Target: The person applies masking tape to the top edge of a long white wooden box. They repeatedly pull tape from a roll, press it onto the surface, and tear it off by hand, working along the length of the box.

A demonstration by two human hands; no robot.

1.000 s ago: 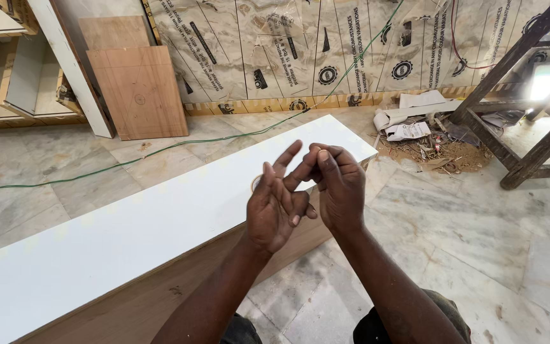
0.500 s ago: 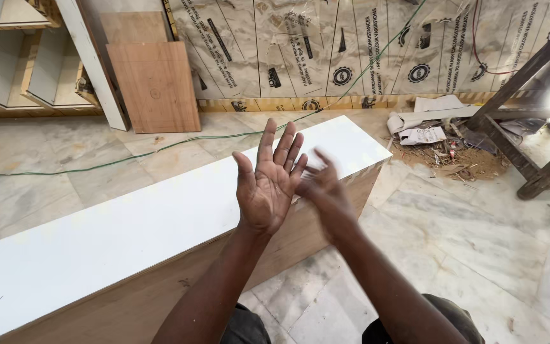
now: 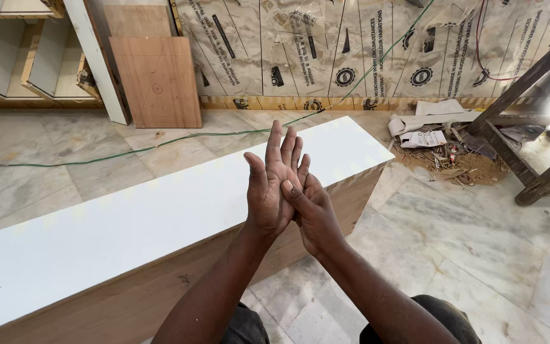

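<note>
The white panel [image 3: 128, 236] runs long under my arms, its far end stopping square near the rubble [image 3: 447, 159], with open marble floor [image 3: 466, 255] to my right. A green cable [image 3: 97, 153] crosses the floor beyond the panel's far edge. My left hand [image 3: 274, 191] is raised above the panel, palm open, fingers straight. My right hand [image 3: 316, 213] presses against it, thumb across the palm. Neither grip holds anything, only each other.

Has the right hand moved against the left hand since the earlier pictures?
Yes. The right hand now presses flat against the open left hand, thumb across its palm, over the white board; earlier only its fingertips met the left's.
</note>
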